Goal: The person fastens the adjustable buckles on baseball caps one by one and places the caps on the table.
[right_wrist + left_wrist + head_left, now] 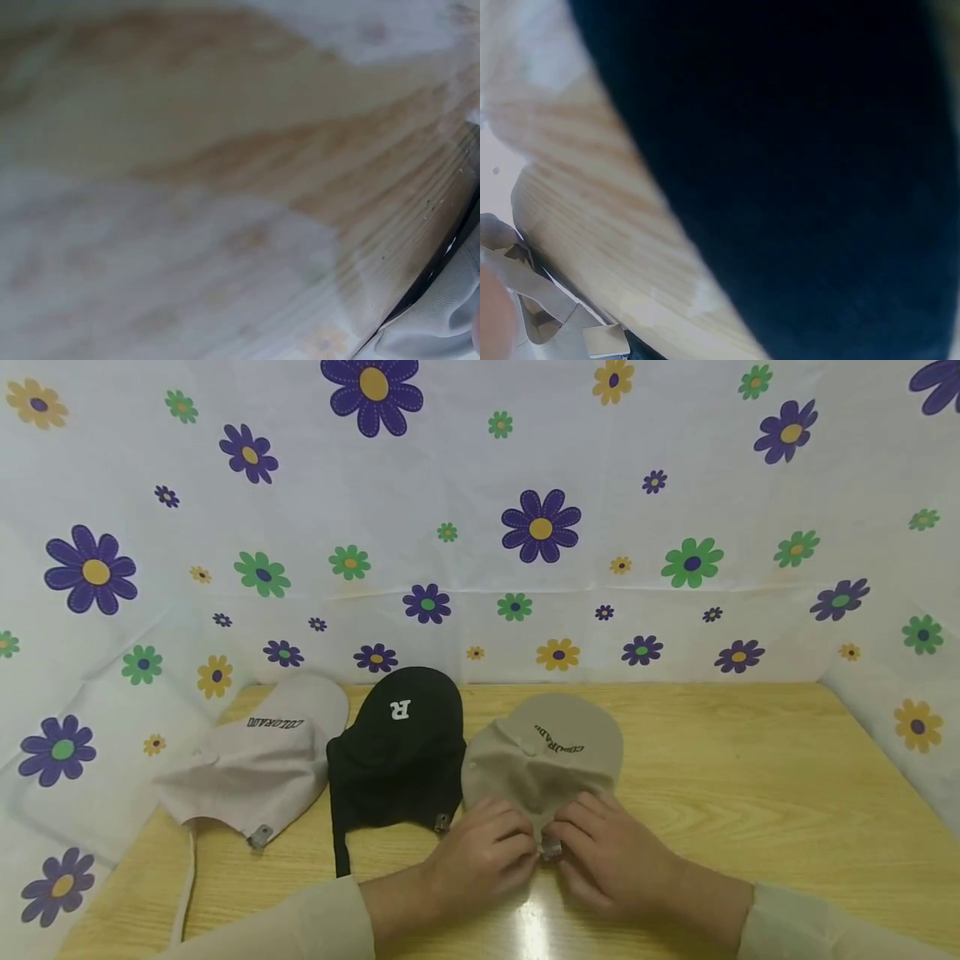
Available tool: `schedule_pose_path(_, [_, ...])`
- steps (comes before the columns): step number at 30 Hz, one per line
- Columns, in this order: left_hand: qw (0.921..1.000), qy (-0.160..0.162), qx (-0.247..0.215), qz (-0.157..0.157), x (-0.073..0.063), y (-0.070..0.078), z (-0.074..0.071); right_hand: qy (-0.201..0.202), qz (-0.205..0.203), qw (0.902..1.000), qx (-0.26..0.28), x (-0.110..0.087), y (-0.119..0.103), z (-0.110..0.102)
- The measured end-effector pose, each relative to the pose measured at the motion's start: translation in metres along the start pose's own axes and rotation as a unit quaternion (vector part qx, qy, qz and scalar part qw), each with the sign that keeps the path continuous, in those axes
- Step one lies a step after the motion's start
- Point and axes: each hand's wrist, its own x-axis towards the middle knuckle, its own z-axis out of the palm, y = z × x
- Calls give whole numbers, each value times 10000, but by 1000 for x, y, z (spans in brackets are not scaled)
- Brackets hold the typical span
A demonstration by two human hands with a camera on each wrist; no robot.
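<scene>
A khaki cap [570, 718] with dark "COLORADO" lettering lies on the wooden table, its brim pointing away from me. My left hand [480, 852] pinches the back edge of this cap with curled fingers. From the other side my right hand [615, 856] grips the strap end beside a small metal buckle [551, 846]. The fingertips of both hands nearly meet there and hide part of the strap. In the left wrist view the cap's strap [544, 289] loops at the lower left; its cloth [442, 315] shows at the lower right of the right wrist view.
A black cap [408, 752] with a white "R" lies left of the khaki one, its strap hanging toward me. Farther left is a pale cap [255, 760] with its strap trailing to the table's front. A white flowered cloth [450, 468] hangs behind the table [750, 760].
</scene>
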Motion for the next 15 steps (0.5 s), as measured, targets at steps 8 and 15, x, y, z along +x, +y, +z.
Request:
schedule_pose_path(8, [10000, 2, -70, -67, 1, 0, -1, -160, 127, 9995, -246, 0, 0, -1])
schedule_pose_path(15, [10000, -51, 0, -20, 1, 0, -1, -141, 202, 9991, -351, -1, 0, 0])
